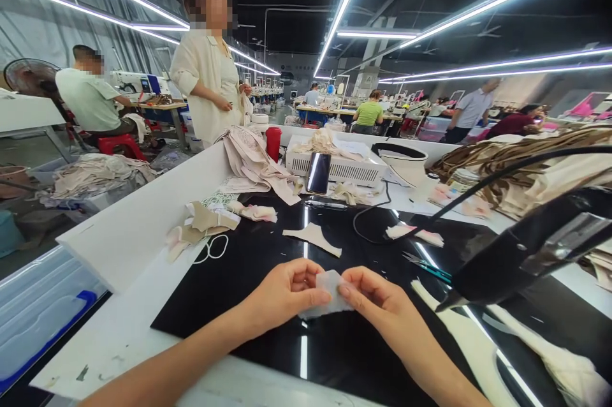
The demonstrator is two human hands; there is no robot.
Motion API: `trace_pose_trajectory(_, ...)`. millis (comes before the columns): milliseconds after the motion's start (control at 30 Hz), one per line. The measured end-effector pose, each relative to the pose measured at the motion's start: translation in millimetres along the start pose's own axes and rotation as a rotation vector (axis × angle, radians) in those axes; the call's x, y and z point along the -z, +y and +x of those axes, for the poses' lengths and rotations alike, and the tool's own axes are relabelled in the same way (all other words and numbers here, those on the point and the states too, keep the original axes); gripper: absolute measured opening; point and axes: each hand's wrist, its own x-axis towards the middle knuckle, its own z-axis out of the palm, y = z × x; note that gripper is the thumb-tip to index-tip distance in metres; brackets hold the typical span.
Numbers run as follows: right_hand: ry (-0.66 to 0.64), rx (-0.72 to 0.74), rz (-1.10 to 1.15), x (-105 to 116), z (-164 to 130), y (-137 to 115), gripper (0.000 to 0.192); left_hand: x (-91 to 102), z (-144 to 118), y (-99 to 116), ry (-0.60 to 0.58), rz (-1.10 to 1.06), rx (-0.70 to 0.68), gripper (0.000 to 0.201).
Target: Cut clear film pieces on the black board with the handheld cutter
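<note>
Between my two hands is a small whitish, slightly see-through piece of sheet material (329, 282), held over the glossy black work surface (258, 305). My left hand (291, 289) pinches its left edge between thumb and fingers. On the other side, my right hand (375, 295) grips the right edge the same way. Just beyond them lies a cream cut fabric piece (313, 238) with a curved edge. To the right of my right hand are teal-handled snips (433, 268) and a long curved cream piece (459, 330).
A black tool head (526, 247) with a cable juts in from the right. A phone (318, 172) leans on a white vented box (354, 168). Fabric stacks (258, 161) stand behind, with scraps (205, 219) at left. A person (208, 85) stands beyond the white side panel (143, 222).
</note>
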Motion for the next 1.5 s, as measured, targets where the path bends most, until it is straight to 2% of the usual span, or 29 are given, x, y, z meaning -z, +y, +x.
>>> trace_pose_trajectory(100, 0.002, -0.024, -0.002, 0, -2, -1, 0.037, -0.1, -2, 3, 0.023, 0.054, -0.026, 0.036)
trace_pose_trajectory(400, -0.027, -0.103, -0.006, 11, -1, 16, 0.030, 4.6, 1, 6, 0.062, 0.116, -0.011, 0.048)
trace_pose_trajectory(533, -0.020, -0.134, 0.032, 11, -2, 27, 0.042, 8.3, 1, 3, 0.045, 0.163, -0.032, 0.045)
trace_pose_trajectory(667, 0.039, -0.105, 0.121, 2, 1, 21, 0.053, 9.5, 0, 3, 0.000, 0.188, -0.032, 0.043)
trace_pose_trajectory(800, -0.067, -0.048, 0.133, -12, 6, 13, 0.044, 9.7, -1, 5, -0.025, 0.187, -0.028, 0.043)
trace_pose_trajectory(900, -0.110, -0.023, 0.134, -21, 12, 15, 0.040, 12.0, -1, 5, 0.007, 0.168, -0.009, 0.043)
trace_pose_trajectory(1033, -0.051, -0.019, 0.130, -27, 24, 20, 0.040, 17.9, 4, 4, 0.079, 0.182, 0.008, 0.045)
trace_pose_trajectory(1167, 0.047, -0.006, 0.107, -28, 45, 17, 0.041, 28.7, 20, 9, 0.133, 0.233, -0.016, 0.045)
trace_pose_trajectory(1300, 0.143, 0.032, 0.044, -25, 72, 17, 0.040, 44.6, 50, 16, 0.189, 0.336, -0.049, 0.040)
trace_pose_trajectory(1500, 0.264, 0.095, -0.162, -21, 101, 29, 0.023, 65.2, 95, 14, 0.249, 0.604, -0.135, 0.020)
